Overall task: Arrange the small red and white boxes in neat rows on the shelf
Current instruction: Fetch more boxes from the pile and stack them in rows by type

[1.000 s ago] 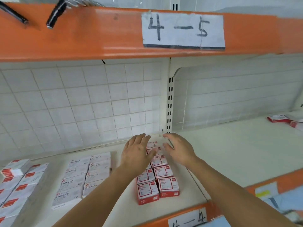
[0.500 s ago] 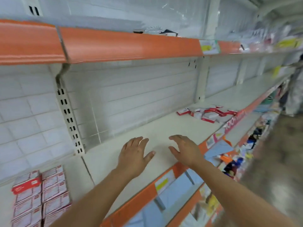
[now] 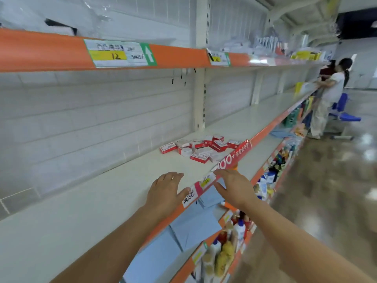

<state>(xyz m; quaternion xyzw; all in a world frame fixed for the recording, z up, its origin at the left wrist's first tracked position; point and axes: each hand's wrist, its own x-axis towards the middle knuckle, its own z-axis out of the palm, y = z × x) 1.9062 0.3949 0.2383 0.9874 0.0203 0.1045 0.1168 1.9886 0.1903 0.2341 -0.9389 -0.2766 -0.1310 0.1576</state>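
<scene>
Shop aisle with glossy floor [image 3: 326, 201] at right, long shelving run receding toward upper right. White tiled back panel [image 3: 91, 119] behind the shelves, slotted upright [image 3: 201, 99] dividing the bays. Cream shelf [image 3: 91, 201] at chest height, edged with an orange front strip [image 3: 271, 127]. Upper shelf edge [image 3: 40, 52], also orange, carrying a price label [image 3: 119, 53] marked 12 with a green arrow. Lower shelf [image 3: 183, 231] beneath, lined with blue sheets and holding bottles [image 3: 228, 252], blurred. Two people [image 3: 330, 94] at the far end of the aisle, standing at the shelving, with a blue chair [image 3: 344, 111] just beside them.

Left hand [image 3: 165, 193] stretched forward over the front part of the cream shelf, palm down, fingers extended and slightly spread, holding nothing. Right hand [image 3: 234, 188] level with it, just past the orange strip, over the lower shelf, fingers likewise straight and loose, holding nothing. Contact of either hand with the shelf: cannot be told.

Small red and white boxes [image 3: 202, 149] in a loose, disordered heap on the cream shelf, ahead of both hands and well apart from them, near the front strip; some flat, some tilted on others. Red promotional tag [image 3: 234, 156] on the strip just in front of the heap.
</scene>
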